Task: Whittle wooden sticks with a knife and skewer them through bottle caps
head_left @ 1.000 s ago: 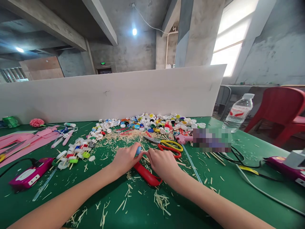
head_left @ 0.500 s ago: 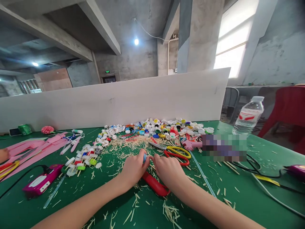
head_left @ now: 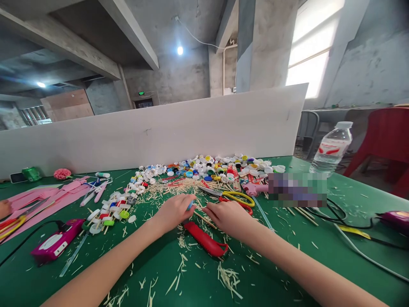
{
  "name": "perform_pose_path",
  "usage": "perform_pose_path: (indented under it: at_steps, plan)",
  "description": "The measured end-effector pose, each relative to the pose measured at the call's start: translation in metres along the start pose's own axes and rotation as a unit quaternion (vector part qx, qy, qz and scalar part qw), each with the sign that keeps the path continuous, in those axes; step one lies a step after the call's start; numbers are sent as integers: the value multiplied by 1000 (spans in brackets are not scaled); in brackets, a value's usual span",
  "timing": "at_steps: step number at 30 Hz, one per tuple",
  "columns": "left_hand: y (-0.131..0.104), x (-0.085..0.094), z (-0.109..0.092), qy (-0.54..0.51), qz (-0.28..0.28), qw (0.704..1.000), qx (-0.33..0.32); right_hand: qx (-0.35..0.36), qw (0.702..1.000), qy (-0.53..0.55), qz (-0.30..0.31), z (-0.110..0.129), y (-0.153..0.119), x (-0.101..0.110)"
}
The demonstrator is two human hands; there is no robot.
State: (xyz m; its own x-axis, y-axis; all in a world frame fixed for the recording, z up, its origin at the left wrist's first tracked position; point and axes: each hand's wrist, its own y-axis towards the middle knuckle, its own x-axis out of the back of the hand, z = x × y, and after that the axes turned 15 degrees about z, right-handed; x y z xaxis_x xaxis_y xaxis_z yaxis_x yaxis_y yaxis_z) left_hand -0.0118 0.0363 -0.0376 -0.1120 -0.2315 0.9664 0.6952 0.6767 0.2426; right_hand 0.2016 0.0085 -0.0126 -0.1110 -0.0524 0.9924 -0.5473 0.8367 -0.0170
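A small blue bottle cap (head_left: 191, 205) shows in my left hand (head_left: 174, 213), whose fingers are closed round it. A thin wooden stick (head_left: 206, 219) slants between the hands; whether it is fixed to the cap I cannot tell. My right hand (head_left: 228, 217) is closed in a pinch just right of the cap, and what its fingertips hold is hidden. Below both hands lies a red-handled knife (head_left: 207, 240) on the green table, its front end by my left hand. Scissors with yellow and red handles (head_left: 236, 198) lie beyond my right hand.
Many bottle caps (head_left: 209, 168) line the table's far side before a white board (head_left: 198, 128). Wood shavings (head_left: 230, 279) are scattered about. Left are a magenta device (head_left: 59, 242), pink sheets (head_left: 41, 198) and another person's hand (head_left: 4, 209); right, a water bottle (head_left: 332, 149) and cables (head_left: 361, 251).
My hands have drawn a little apart, the left moving left. The stick between them and more of the red knife handle now show. The view has shifted slightly.
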Motion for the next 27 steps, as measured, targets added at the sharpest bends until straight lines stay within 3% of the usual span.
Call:
perform_pose_path:
  at_steps: [6,13,27]
  plan:
    - [-8,4,32,-32,2,998,50,28,1000,-6,11,-15,1,-4]
    - [-7,8,22,-1,17,1000,26,32,999,2,33,-13,1,-4]
    - [-7,8,19,-58,62,995,57,2,1000,-9,-5,-17,1,-3]
